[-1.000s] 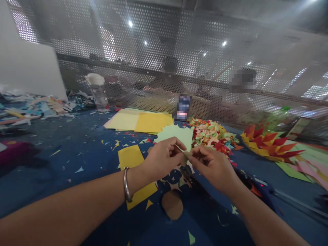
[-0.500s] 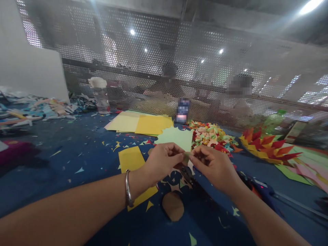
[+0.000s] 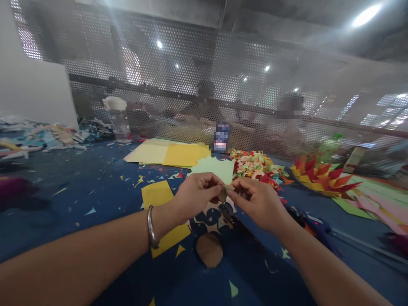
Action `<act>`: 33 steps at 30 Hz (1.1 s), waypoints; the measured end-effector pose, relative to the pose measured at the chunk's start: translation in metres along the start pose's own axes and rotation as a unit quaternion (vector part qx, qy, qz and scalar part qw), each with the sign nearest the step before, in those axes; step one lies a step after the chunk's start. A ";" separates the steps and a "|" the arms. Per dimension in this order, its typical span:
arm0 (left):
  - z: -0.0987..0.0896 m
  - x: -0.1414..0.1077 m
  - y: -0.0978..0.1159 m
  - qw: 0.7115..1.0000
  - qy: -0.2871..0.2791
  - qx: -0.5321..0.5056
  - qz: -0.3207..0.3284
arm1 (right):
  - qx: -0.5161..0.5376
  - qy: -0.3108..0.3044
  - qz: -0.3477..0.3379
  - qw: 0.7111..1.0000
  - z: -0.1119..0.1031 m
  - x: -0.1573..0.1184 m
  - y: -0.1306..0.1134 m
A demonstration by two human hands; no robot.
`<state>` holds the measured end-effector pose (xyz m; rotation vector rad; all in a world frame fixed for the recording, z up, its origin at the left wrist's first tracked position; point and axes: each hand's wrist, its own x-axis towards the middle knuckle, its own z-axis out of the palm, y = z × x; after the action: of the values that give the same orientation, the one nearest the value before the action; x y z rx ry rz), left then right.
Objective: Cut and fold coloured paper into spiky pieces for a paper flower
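Between my two hands is a small greenish-brown paper piece point(image 3: 225, 192). My left hand point(image 3: 199, 193) pinches its left side, and a silver bangle circles that wrist. My right hand point(image 3: 255, 199) grips the other side with thumb and forefinger. Dark scissors point(image 3: 227, 211) lie beneath the hands, partly hidden. A brown round piece point(image 3: 209, 250) rests on the blue table point(image 3: 127, 278) below them. Beyond my hands is a pale green sheet point(image 3: 216, 168) with a scalloped edge. Yellow paper point(image 3: 157, 193) lies partly under my left forearm.
Yellow sheets point(image 3: 185, 154), a phone point(image 3: 221, 138) and a bottle point(image 3: 117, 121) stand or lie at the back. Right of centre are a pile of coloured scraps point(image 3: 255, 165), an orange-red paper flower point(image 3: 321, 178) and a blue glue gun point(image 3: 318, 227). Small scraps dot the table.
The whole view has shifted, so the table items appear slightly further left. Both hands still hold the small piece, which now appears turned a little.
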<state>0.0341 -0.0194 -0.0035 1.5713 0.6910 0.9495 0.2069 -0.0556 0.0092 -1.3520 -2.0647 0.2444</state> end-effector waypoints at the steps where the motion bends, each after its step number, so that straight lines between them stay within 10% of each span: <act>1: 0.000 0.000 0.000 1.000 0.000 0.012 0.006 | -0.001 0.001 -0.002 1.000 0.000 0.000 0.000; 33: -0.003 0.003 -0.001 0.992 0.031 -0.069 -0.098 | -0.011 0.001 -0.044 0.999 0.003 -0.004 -0.006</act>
<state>0.0329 -0.0146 -0.0039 1.3319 0.7902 0.8838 0.2018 -0.0615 0.0085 -1.2702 -2.1248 0.1825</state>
